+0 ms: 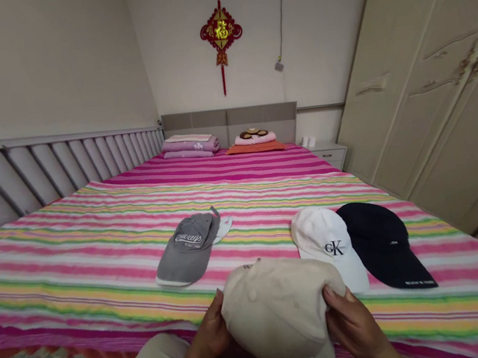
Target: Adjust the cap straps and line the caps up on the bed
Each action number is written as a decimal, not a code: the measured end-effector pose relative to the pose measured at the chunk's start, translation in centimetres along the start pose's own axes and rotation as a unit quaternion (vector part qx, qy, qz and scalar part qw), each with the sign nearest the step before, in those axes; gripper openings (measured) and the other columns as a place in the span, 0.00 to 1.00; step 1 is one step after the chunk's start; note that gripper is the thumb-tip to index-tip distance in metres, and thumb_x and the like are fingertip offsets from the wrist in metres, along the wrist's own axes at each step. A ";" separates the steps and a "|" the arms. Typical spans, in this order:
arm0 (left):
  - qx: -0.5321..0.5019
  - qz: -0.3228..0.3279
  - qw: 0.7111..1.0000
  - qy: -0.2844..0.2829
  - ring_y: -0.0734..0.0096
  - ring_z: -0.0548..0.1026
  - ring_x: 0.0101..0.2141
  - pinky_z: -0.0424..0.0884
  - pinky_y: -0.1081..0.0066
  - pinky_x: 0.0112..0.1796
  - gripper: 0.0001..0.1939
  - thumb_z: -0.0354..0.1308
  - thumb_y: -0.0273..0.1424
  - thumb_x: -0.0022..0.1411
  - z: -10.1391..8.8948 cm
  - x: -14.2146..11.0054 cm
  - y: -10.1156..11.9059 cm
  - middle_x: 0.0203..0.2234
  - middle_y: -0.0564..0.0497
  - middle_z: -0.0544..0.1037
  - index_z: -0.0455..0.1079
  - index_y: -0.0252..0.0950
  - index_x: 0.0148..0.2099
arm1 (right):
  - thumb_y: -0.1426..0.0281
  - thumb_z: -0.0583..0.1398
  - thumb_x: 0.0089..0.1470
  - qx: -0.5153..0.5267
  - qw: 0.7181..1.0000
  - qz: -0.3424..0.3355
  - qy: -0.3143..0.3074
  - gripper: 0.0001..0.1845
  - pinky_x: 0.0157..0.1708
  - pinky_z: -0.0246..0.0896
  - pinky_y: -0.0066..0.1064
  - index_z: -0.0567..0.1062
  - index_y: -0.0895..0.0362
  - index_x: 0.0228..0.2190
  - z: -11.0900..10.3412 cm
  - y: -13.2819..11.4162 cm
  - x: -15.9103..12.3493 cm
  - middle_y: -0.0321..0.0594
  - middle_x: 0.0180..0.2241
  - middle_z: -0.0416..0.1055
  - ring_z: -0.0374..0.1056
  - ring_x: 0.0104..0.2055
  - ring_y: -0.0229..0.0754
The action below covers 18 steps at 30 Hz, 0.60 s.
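A beige cap [278,305] is held up at the front edge of the bed, its brim pointing down toward me. My left hand [216,329] grips the cap's left side, and my right hand [353,323] pinches its right side with the thumb on top. Just beyond it on the bed lies a white cap [322,235] with black letters, partly overlapping a black cap [381,241] on its right. To the left rests a grey cap [190,246] with white lettering, and a pale piece [223,228] shows from behind it.
A striped sheet [109,246] covers the bed. Folded bedding [191,146] and a pink-and-orange stack [256,143] sit by the headboard [257,117]. Metal railing [61,163] runs along the left; a wardrobe [431,84] and a nightstand [332,154] stand right.
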<state>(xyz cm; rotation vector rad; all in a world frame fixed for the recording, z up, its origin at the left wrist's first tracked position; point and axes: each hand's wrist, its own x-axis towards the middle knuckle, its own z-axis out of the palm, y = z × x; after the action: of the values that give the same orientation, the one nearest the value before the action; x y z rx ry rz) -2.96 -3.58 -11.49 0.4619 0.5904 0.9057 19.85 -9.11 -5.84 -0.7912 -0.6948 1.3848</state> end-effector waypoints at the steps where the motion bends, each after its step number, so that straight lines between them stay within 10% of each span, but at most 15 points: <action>1: 0.020 0.017 1.000 -0.010 0.55 0.73 0.39 0.68 0.63 0.40 0.25 0.66 0.44 0.32 0.6 0.0 0.6 0.26 0.47 0.78 0.72 0.34 0.33 | 0.59 0.67 0.33 -0.007 1.000 0.009 -0.001 0.33 0.46 0.59 0.45 0.69 0.54 0.44 -0.3 0.1 -0.2 0.46 0.36 0.75 0.66 0.46 0.55; 9: 0.064 0.070 0.994 -0.057 0.49 0.74 0.37 0.70 0.60 0.35 0.33 0.67 0.33 0.26 3.9 -1.0 2.1 0.28 0.44 0.77 0.68 0.33 0.41 | 0.57 0.68 0.26 -0.027 0.996 0.074 -0.029 0.36 0.43 0.60 0.43 0.71 0.55 0.41 -2.5 -0.5 -2.2 0.49 0.37 0.75 0.67 0.43 0.56; 18: 0.163 0.011 0.979 -0.118 0.63 0.74 0.23 0.68 0.67 0.27 0.17 0.67 0.30 0.28 4.1 -1.8 2.8 0.21 0.47 0.76 0.71 0.31 0.27 | 0.65 0.70 0.25 -0.059 0.993 0.096 -0.034 0.35 0.42 0.60 0.45 0.71 0.55 0.42 -2.4 -0.8 -2.7 0.48 0.34 0.76 0.69 0.41 0.56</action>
<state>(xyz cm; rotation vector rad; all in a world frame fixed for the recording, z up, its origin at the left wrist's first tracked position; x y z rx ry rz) -2.79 -4.11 -6.21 0.8614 0.5160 0.7631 22.06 -12.03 -6.50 -0.9269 -0.7749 1.5618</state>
